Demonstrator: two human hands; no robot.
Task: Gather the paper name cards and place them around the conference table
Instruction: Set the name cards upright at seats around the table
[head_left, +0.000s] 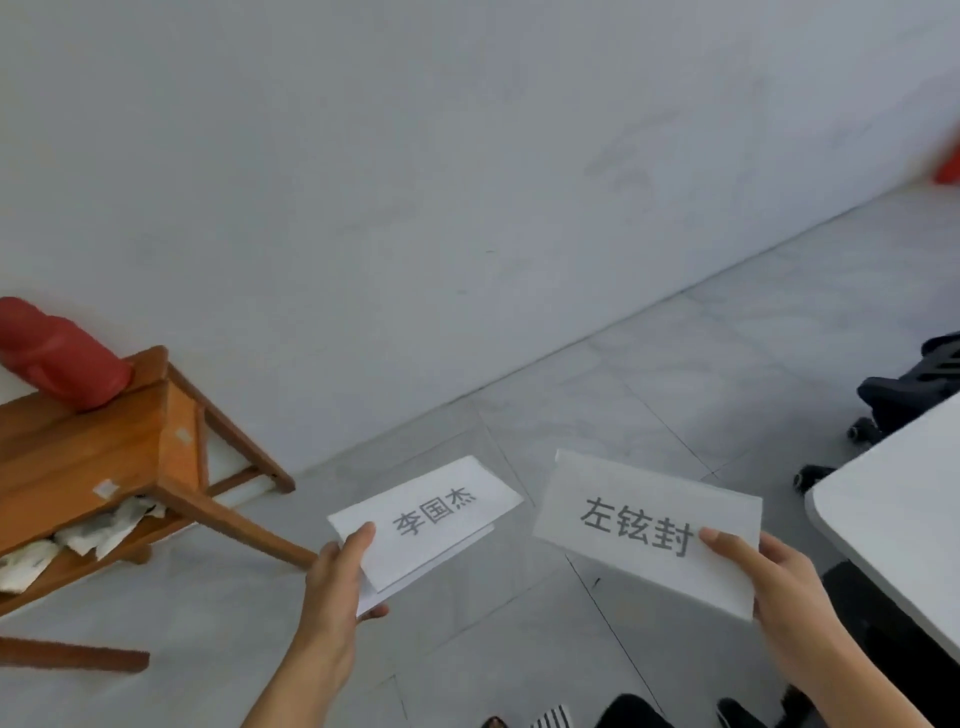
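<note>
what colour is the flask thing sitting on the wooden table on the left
Red: the flask on the wooden table is plain red all over, seen in the head view.

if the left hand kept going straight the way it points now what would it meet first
Probably nothing close: the left hand, holding a name card, points up and right over bare floor toward the wall. Depth is hard to judge.

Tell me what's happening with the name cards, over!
Left hand holds a small stack of cards. Right hand holds one card. White table at right, none placed in view. Path clear.
</note>
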